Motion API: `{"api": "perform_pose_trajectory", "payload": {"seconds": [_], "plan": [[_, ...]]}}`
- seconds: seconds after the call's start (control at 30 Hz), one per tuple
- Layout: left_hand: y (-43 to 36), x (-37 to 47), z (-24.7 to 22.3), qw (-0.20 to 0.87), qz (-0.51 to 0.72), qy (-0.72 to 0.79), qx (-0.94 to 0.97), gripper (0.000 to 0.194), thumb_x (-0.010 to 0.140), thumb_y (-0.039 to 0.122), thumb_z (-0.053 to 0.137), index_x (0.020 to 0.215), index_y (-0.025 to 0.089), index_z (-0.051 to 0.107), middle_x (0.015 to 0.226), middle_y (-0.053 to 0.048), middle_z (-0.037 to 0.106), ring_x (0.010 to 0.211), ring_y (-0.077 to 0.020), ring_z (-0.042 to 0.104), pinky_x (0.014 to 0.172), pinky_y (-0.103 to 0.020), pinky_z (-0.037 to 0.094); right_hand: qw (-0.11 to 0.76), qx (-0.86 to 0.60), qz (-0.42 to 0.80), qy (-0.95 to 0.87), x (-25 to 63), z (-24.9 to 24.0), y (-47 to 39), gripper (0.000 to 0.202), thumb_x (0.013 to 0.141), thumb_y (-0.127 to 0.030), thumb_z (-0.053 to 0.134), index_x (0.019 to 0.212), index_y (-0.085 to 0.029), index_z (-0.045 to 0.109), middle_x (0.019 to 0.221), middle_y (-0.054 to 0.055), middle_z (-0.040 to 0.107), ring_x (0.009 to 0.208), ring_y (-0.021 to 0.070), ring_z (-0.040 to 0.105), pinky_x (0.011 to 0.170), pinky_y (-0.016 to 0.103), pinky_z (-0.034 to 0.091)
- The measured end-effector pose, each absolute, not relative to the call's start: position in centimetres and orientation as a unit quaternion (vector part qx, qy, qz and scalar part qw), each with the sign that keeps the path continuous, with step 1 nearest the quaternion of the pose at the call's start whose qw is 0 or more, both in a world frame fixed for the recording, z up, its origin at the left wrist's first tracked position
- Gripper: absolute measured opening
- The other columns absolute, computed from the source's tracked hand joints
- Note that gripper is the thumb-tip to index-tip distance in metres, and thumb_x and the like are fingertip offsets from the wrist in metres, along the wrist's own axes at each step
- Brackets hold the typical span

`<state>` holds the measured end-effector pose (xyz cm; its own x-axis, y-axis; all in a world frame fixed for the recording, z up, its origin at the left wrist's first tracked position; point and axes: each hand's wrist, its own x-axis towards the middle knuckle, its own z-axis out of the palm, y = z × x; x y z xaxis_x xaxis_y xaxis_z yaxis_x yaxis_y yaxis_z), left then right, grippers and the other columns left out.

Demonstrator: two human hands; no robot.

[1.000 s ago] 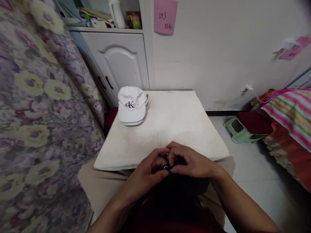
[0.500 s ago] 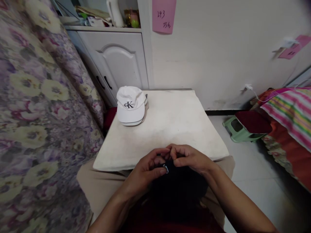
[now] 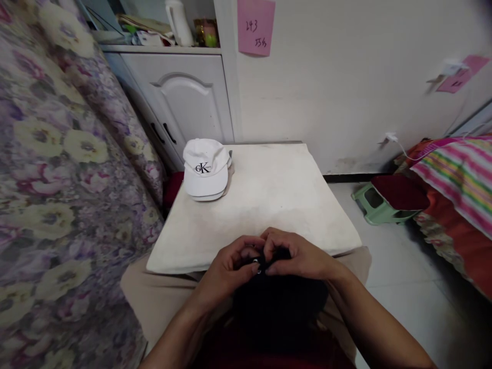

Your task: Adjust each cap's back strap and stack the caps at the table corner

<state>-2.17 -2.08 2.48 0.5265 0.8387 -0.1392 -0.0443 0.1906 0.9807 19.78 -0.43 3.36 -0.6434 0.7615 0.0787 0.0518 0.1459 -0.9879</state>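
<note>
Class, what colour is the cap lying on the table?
White, with a dark logo on its front; the cap shows best in the head view.

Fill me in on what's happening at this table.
A person is seated at a white table. Both hands, left hand and right hand, pinch a small metal buckle on a black cap held in the lap. A white cap lies at the table's far left corner.

item: black cap (image 3: 279,302), dark fabric, small metal buckle (image 3: 257,266) at top edge
pose: bunched in lap
where: just below near edge of white table (image 3: 269,205)
</note>
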Motion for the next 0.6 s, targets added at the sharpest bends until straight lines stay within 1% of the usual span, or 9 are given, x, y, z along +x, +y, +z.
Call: {"api": "perform_pose_trajectory", "payload": {"seconds": [0.1, 0.2, 0.23, 0.3, 0.37, 0.47, 0.53, 0.6], "plan": [[-1.9, -2.3, 2.3, 0.675, 0.325, 0.375, 0.545, 0.038, 0.08, 0.03, 0.076, 0.114, 0.02, 0.061, 0.084, 0.0, 0.063, 0.072, -0.0133, 0.054, 0.064, -0.025, 0.036, 0.327, -0.292, 0.615, -0.655, 19.3, 3.1, -0.4, 0.01, 0.083, -0.025, 0.073, 0.087, -0.02, 0.064, 0.1, 0.001, 0.06, 0.091, 0.0161, 0.056, 0.083, 0.031, 0.044], [-1.8, -2.3, 2.3, 0.674, 0.331, 0.393, 0.532, 0.036, 0.078, 0.03, 0.077, 0.109, 0.019, 0.061, 0.074, 0.003, 0.06, 0.065, -0.0112, 0.051, 0.06, -0.023, 0.033, 0.334, -0.309, 0.634, -0.625, 19.1, 3.0, -0.4, 0.012, 0.087, -0.027, 0.069, 0.096, -0.021, 0.065, 0.084, -0.002, 0.059, 0.076, 0.013, 0.054, 0.072, 0.027, 0.043], [-1.8, -2.2, 2.3, 0.674, 0.335, 0.394, 0.527, 0.035, 0.078, 0.029, 0.078, 0.108, 0.019, 0.062, 0.073, 0.004, 0.06, 0.064, -0.011, 0.052, 0.06, -0.023, 0.034, 0.332, -0.314, 0.64, -0.618, 19.1, 3.0, -0.5, 0.013, 0.088, -0.027, 0.068, 0.099, -0.021, 0.065, 0.081, -0.003, 0.059, 0.073, 0.0122, 0.053, 0.069, 0.026, 0.042], [-1.9, -2.2, 2.3, 0.677, 0.338, 0.394, 0.521, 0.033, 0.078, 0.028, 0.078, 0.106, 0.019, 0.063, 0.076, 0.002, 0.065, 0.068, -0.0118, 0.055, 0.063, -0.023, 0.036, 0.329, -0.32, 0.655, -0.6, 19.4, 2.9, -0.6, 0.017, 0.088, -0.028, 0.068, 0.104, -0.021, 0.065, 0.084, -0.002, 0.061, 0.07, 0.0111, 0.054, 0.065, 0.025, 0.043], [-1.9, -2.3, 2.3, 0.682, 0.343, 0.395, 0.511, 0.033, 0.077, 0.028, 0.079, 0.105, 0.019, 0.065, 0.081, 0.0, 0.069, 0.072, -0.0131, 0.058, 0.066, -0.023, 0.039, 0.322, -0.318, 0.673, -0.585, 19.7, 2.8, -0.8, 0.021, 0.087, -0.028, 0.069, 0.105, -0.02, 0.065, 0.087, -0.001, 0.063, 0.071, 0.0112, 0.056, 0.064, 0.025, 0.045], [-2.0, -2.4, 2.1, 0.694, 0.35, 0.401, 0.485, 0.033, 0.074, 0.029, 0.08, 0.101, 0.019, 0.066, 0.079, 0.0, 0.069, 0.069, -0.0129, 0.058, 0.063, -0.023, 0.039, 0.323, -0.317, 0.69, -0.565, 20.0, 2.5, -1.2, 0.021, 0.085, -0.028, 0.071, 0.103, -0.018, 0.065, 0.077, -0.002, 0.061, 0.066, 0.0108, 0.057, 0.063, 0.024, 0.046], [-2.0, -2.5, 2.2, 0.699, 0.345, 0.4, 0.482, 0.03, 0.075, 0.031, 0.079, 0.099, 0.018, 0.066, 0.079, 0.0, 0.068, 0.069, -0.0133, 0.058, 0.063, -0.023, 0.039, 0.341, -0.322, 0.689, -0.553, 19.9, 2.1, -1.4, 0.02, 0.084, -0.028, 0.072, 0.099, -0.017, 0.066, 0.075, -0.003, 0.061, 0.065, 0.0104, 0.058, 0.063, 0.024, 0.046], [-2.1, -2.6, 2.4, 0.692, 0.324, 0.403, 0.503, 0.025, 0.079, 0.032, 0.076, 0.097, 0.018, 0.067, 0.083, -0.001, 0.068, 0.073, -0.0146, 0.058, 0.067, -0.024, 0.039, 0.355, -0.326, 0.683, -0.549, 19.7, 1.9, -1.4, 0.02, 0.083, -0.029, 0.073, 0.098, -0.017, 0.066, 0.077, -0.003, 0.062, 0.064, 0.0104, 0.058, 0.064, 0.025, 0.047]]}}
